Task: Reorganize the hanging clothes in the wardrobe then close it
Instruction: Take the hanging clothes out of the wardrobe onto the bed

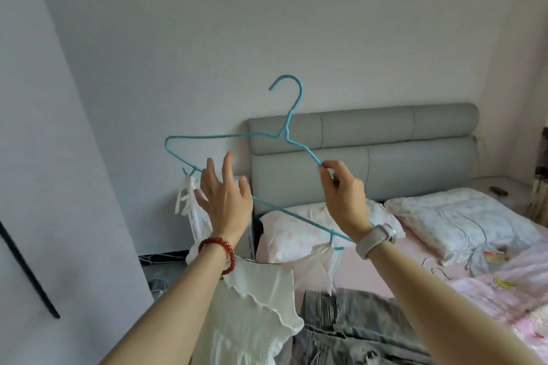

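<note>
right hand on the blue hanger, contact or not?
Touching. Head view shows the right hand pinching the blue hanger wire on its right shoulder, fingertips closed around it.

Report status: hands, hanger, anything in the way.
Right hand pinches the blue hanger, held up. Left hand open by its bar. White top hangs from its hooks by the straps. Nothing in the way; wardrobe not in view.

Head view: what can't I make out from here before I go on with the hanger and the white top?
- Wardrobe: not in the head view at all, so open or closed cannot be told.
- White top: lower part cut off by the bottom edge; left forearm covers part of it.
- Blue hanger: lower bar partly hidden behind the left hand and right hand.
- Small items on the far bedside surface: too small to identify.
</note>
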The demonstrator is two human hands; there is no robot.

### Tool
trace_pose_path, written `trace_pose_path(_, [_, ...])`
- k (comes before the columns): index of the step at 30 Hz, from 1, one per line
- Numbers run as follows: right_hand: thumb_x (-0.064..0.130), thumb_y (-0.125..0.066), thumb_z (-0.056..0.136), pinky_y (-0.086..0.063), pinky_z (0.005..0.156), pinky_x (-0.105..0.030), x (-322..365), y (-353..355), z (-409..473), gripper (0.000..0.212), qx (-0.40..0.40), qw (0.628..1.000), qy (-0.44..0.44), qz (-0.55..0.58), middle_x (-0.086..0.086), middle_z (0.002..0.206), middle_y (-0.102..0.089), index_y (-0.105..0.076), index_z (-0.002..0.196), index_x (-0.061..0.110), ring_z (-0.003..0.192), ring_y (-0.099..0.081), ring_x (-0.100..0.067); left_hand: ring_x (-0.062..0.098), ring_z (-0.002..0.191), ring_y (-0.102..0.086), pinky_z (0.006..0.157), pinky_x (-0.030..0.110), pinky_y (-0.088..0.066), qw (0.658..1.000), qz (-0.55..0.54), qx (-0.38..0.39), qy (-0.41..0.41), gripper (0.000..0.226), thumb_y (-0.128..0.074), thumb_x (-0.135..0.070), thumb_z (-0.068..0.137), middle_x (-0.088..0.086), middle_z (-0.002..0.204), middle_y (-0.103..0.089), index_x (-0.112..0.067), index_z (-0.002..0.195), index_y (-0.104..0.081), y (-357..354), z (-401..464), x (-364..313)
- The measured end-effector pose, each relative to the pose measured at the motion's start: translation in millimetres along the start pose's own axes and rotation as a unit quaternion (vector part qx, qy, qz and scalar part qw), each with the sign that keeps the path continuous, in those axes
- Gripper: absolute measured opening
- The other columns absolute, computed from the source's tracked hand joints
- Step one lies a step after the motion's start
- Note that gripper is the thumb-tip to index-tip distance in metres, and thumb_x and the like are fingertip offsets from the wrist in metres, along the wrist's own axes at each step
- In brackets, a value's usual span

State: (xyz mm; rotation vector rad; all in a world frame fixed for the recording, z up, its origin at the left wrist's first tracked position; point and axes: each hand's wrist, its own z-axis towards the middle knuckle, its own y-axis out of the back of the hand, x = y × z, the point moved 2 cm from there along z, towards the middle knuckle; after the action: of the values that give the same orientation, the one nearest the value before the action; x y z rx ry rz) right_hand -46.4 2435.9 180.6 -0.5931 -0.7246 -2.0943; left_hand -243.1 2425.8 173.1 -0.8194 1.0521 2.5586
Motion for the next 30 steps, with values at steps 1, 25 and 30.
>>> trace_pose_path(1, [0.013, -0.051, 0.091, -0.037, 0.052, -0.04, 1.2, 1.8, 15.1, 0.012, -0.022, 1.0, -0.011, 0.008, 0.007, 0.047, -0.034, -0.061, 0.093, 0.007, 0.05, -0.032, -0.023, 0.028, 0.141, -0.011, 0.111, 0.051, -0.008, 1.0, -0.008, 0.005, -0.013, 0.052, -0.043, -0.021, 0.095, 0.011, 0.153, -0.016, -0.026, 0.144, -0.027, -3.4, 7.7, -7.2])
trace_pose_path(25, [0.015, -0.043, 0.094, -0.038, 0.076, -0.036, -345.8, 275.6, 109.9, 0.025, -0.226, 0.915, -0.276, -0.19, -0.025, 0.1, -0.064, -0.06, 0.108, 0.003, 0.097, -0.055, -0.04, 0.023, 0.14, -0.014, 0.113, 0.042, -0.017, 0.902, -0.032, 0.345, -0.257, 0.051, -0.037, -0.025, 0.096, 0.006, 0.154, -0.016, -0.021, 0.145, -0.023, -363.9, -65.3, -257.3])
trace_pose_path(30, [0.016, -0.044, 0.095, -0.036, 0.072, -0.039, -474.2, 263.1, 34.3, 0.026, -0.154, 0.894, -0.346, -0.24, -0.031, 0.099, -0.062, -0.058, 0.113, 0.003, 0.094, -0.056, -0.044, 0.024, 0.142, -0.005, 0.114, 0.046, -0.014, 0.845, 0.064, 0.473, -0.241, 0.054, -0.033, -0.028, 0.097, 0.001, 0.156, -0.006, -0.025, 0.147, -0.012, -478.0, -139.4, -223.4])
